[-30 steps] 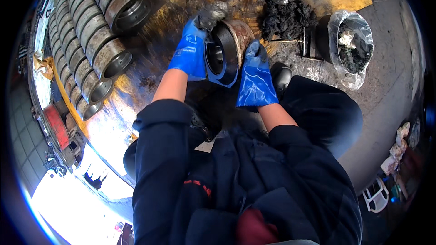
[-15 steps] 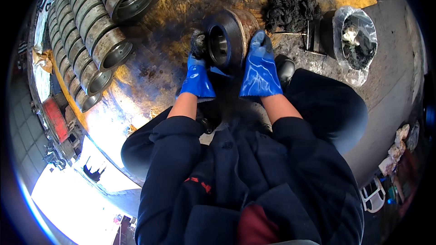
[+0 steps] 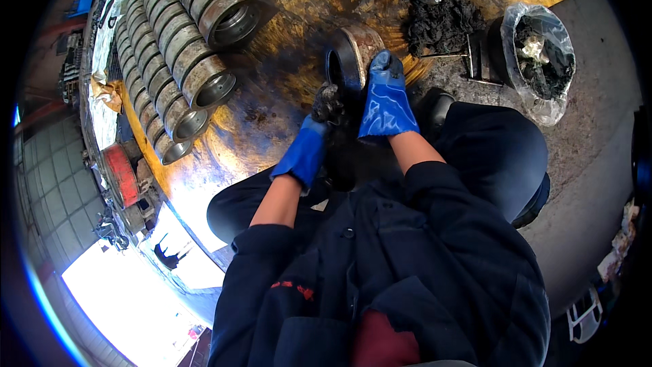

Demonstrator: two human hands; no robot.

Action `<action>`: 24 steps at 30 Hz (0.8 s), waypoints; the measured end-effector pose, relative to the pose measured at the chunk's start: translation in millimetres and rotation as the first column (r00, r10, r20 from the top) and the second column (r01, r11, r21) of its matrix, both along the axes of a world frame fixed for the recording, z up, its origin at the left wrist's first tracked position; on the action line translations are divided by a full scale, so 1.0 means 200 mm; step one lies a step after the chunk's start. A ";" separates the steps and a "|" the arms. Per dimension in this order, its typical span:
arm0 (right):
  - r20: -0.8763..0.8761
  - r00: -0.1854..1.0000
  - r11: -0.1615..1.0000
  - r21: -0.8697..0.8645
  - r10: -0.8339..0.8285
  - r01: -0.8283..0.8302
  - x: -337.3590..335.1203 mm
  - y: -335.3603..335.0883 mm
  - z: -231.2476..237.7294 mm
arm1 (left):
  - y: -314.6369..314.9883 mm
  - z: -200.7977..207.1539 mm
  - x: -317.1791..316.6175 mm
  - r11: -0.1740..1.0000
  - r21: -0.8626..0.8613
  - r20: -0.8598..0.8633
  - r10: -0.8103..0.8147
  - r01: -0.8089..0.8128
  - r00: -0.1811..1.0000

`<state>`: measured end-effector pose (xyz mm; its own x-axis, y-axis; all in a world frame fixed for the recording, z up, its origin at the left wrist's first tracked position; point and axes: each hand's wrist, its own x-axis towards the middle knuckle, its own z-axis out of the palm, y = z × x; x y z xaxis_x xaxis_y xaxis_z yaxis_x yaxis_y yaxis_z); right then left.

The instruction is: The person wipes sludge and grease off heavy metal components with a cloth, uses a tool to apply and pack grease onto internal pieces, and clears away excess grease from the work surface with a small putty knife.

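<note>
A thick, rusty metal ring (image 3: 358, 47) stands on its edge between my legs, its dark bore facing left. My right hand (image 3: 388, 98), in a blue rubber glove, grips the ring's near right side with its fingertips. In my left hand (image 3: 305, 146), gloved the same way, is a wad of black, greasy fibre (image 3: 329, 103). That wad is just below the ring's bore, close to its near edge; whether it touches the metal I cannot tell. The left fingers are mostly hidden by the dark wad.
Several rows of similar metal rings (image 3: 204, 81) lie at the left on the stained yellow sheet (image 3: 285, 88). A heap of black fibre (image 3: 445, 19) is at the far right, beside a plastic-lined bucket (image 3: 569, 61). A red drum-like part (image 3: 121, 175) sits at the left edge.
My left hand has come back from the ring's left side toward me, carrying the wad below the bore. The right hand stays on the ring. The whole view has shifted slightly.
</note>
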<state>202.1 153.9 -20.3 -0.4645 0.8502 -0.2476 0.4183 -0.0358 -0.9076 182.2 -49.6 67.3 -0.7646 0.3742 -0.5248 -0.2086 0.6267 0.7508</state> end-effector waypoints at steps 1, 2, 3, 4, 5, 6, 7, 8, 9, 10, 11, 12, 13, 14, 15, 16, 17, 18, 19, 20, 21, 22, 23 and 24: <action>-0.010 1.000 1.000 -0.028 -0.003 0.002 0.00 0.00 0.02 | 0.01 0.01 -0.03 1.000 0.021 -0.027 0.024 -0.023 0.999; -0.023 1.000 0.998 -0.058 -0.005 0.004 0.00 0.03 0.04 | 0.03 0.02 -0.09 0.997 0.054 -0.054 0.052 -0.049 0.997; -0.028 1.000 0.996 -0.088 0.000 -0.003 0.01 0.02 0.05 | 0.04 -0.01 -0.14 0.992 0.092 -0.072 0.099 -0.092 0.992; -0.035 0.999 0.992 -0.124 0.002 -0.007 0.00 0.03 0.06 | 0.06 -0.05 -0.20 0.981 0.145 -0.087 0.142 -0.128 0.986; -0.037 0.999 0.989 -0.151 0.003 -0.009 0.00 0.03 0.07 | 0.08 -0.08 -0.25 0.968 0.198 -0.102 0.177 -0.155 0.979; -0.044 0.999 0.985 -0.169 0.018 -0.025 -0.02 0.00 0.06 | 0.07 -0.15 -0.30 0.950 0.253 -0.124 0.221 -0.184 0.967; -0.045 0.999 0.986 -0.164 0.010 -0.017 -0.01 0.00 0.05 | 0.10 -0.20 -0.35 0.931 0.315 -0.139 0.238 -0.185 0.961; -0.056 0.998 0.994 -0.111 0.007 -0.013 -0.02 0.00 0.01 | 0.14 -0.26 -0.41 0.909 0.379 -0.158 0.246 -0.171 0.956; -0.060 0.998 0.998 -0.061 0.011 -0.014 -0.02 -0.01 -0.04 | 0.16 -0.34 -0.45 0.894 0.427 -0.189 0.235 -0.136 0.953; -0.066 0.998 1.000 -0.007 0.003 -0.004 -0.02 0.00 -0.08 | 0.22 -0.38 -0.49 0.881 0.467 -0.224 0.203 -0.078 0.953; -0.017 0.999 0.997 0.076 -0.027 0.028 -0.01 0.00 -0.12 | 0.28 -0.42 -0.53 0.870 0.494 -0.279 0.159 0.000 0.947; 0.003 0.999 0.991 0.131 -0.035 0.034 -0.02 0.00 -0.14 | 0.32 -0.46 -0.56 0.850 0.520 -0.335 0.116 0.081 0.935; 0.022 0.999 0.982 0.185 -0.039 0.035 -0.02 -0.01 -0.14 | 0.37 -0.45 -0.58 0.825 0.542 -0.392 0.079 0.161 0.917; 0.040 0.998 0.971 0.239 -0.043 0.032 -0.02 -0.02 -0.14 | 0.40 -0.44 -0.62 0.889 0.327 -0.619 -0.054 0.320 0.783; 0.048 0.999 0.993 0.119 -0.022 0.017 0.00 -0.02 -0.12 | 0.40 -0.42 -0.64 0.907 0.068 -0.771 -0.217 0.417 0.598; 0.033 0.999 0.995 0.098 -0.037 0.033 0.01 -0.02 -0.10 | 0.40 -0.40 -0.64 0.871 -0.205 -0.840 -0.391 0.447 0.376; 0.013 0.999 0.996 0.076 -0.048 0.047 0.01 -0.03 -0.08 | 0.40 -0.42 -0.63 0.900 -0.053 -0.768 -0.314 0.433 0.559; -0.007 0.998 0.997 0.054 -0.057 0.058 0.01 -0.04 -0.07 | 0.39 -0.44 -0.62 0.923 0.099 -0.661 -0.218 0.372 0.718; 0.008 0.998 0.992 0.105 -0.064 0.063 0.02 -0.02 -0.07 | 0.40 -0.39 -0.61 0.947 0.014 -0.648 -0.235 0.320 0.724; 0.022 0.999 0.996 0.073 -0.043 0.041 0.04 -0.01 -0.07 | 0.41 -0.35 -0.59 0.961 -0.074 -0.633 -0.251 0.266 0.732; 0.034 0.999 0.999 0.041 -0.019 0.018 0.06 0.01 -0.06 | 0.42 -0.43 -0.61 0.965 -0.155 -0.616 -0.262 0.212 0.743; 0.034 0.999 1.000 0.005 0.016 -0.017 0.05 0.01 -0.03 | 0.39 -0.45 -0.64 0.966 -0.105 -0.644 -0.249 0.238 0.724; 0.130 0.990 0.997 0.054 0.052 -0.060 0.03 0.00 0.01 | 0.35 -0.48 -0.67 0.963 -0.057 -0.671 -0.233 0.264 0.704; 0.110 0.993 0.997 0.072 0.034 -0.042 0.03 0.02 -0.03 | 0.34 -0.46 -0.65 0.971 -0.168 -0.515 -0.235 0.172 0.824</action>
<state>208.7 157.1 -25.9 -0.4704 0.8505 -0.2355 0.5147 0.0476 -0.8561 52.9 18.5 -24.8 -0.8492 0.5164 -0.1102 0.3403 0.6948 0.6335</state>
